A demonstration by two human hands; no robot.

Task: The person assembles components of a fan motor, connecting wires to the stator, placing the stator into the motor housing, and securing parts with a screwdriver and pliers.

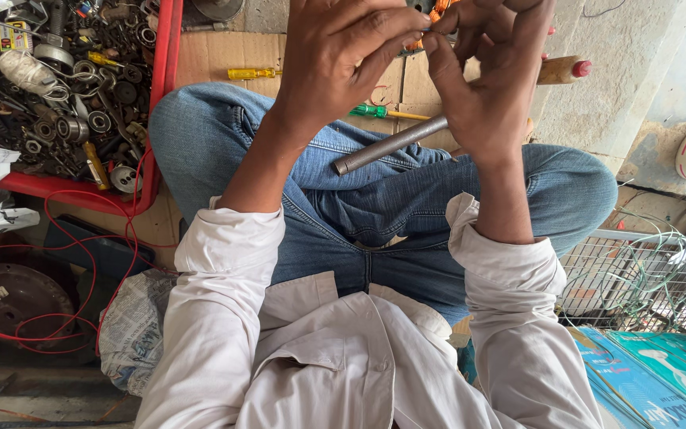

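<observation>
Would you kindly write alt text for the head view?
Seated cross-legged in jeans, a person brings the left hand and right hand together, pinching something small. A grey metal rod rests on the lap; a red tray holds metal parts.

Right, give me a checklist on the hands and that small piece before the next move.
1. Left hand and right hand both meet at the small orange-wired part: ok.
2. Part fully in view: not ok, mostly hidden by the fingers and cut off by the frame.
3. How firmly it is held: cannot tell.
4. Metal rod resting across the lap, untouched: ok.
5. Green-handled screwdriver and yellow-handled screwdriver lying on the cardboard nearby: ok.
</observation>
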